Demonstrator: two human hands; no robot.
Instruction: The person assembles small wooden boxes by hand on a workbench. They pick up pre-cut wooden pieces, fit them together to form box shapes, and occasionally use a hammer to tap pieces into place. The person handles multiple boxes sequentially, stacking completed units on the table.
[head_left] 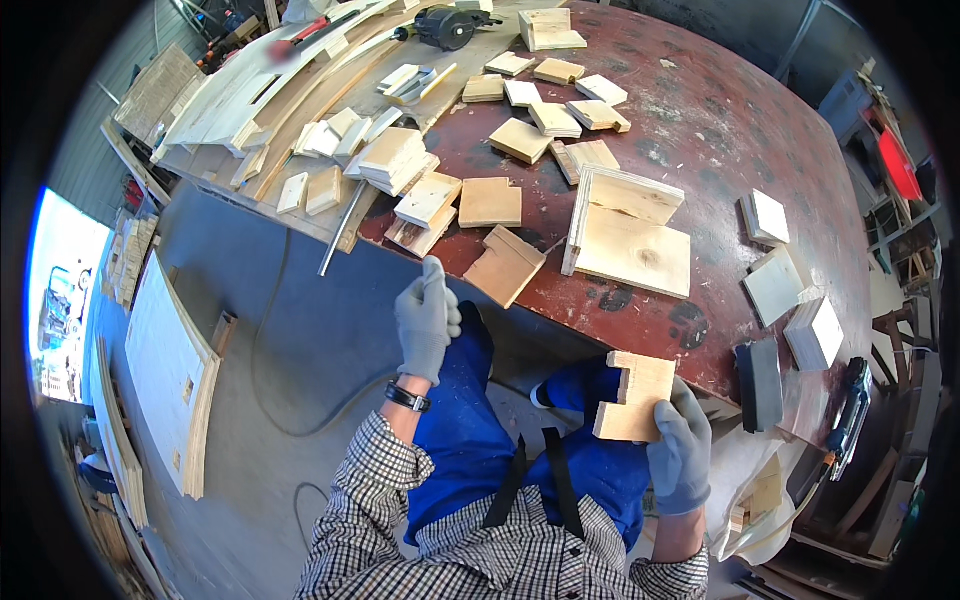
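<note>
A notched block of wood is held in the gloved right hand, gripped at its lower right edge, over the blue trousers and just in front of the red table. The left hand, gloved as well, is raised near the table's edge with its fingers curled in, and nothing is seen to be held by it. The block should be found light enough for one hand and quite stiff, with no give under a squeeze. It is unlikely to be slippery, though a glove's hold could be loosened by dust. The firmest hold is probably offered by the solid right side, opposite the notch; the two arms beside the notch are better spared, as their corners could be chipped by a knock. Beside the table at the lower right, a white bag is seen, and wood pieces are held in it; how many are hidden deeper cannot be told. On the table, an open-sided wooden box is formed by a base and upright boards, with nothing seen to be kept in it
</note>
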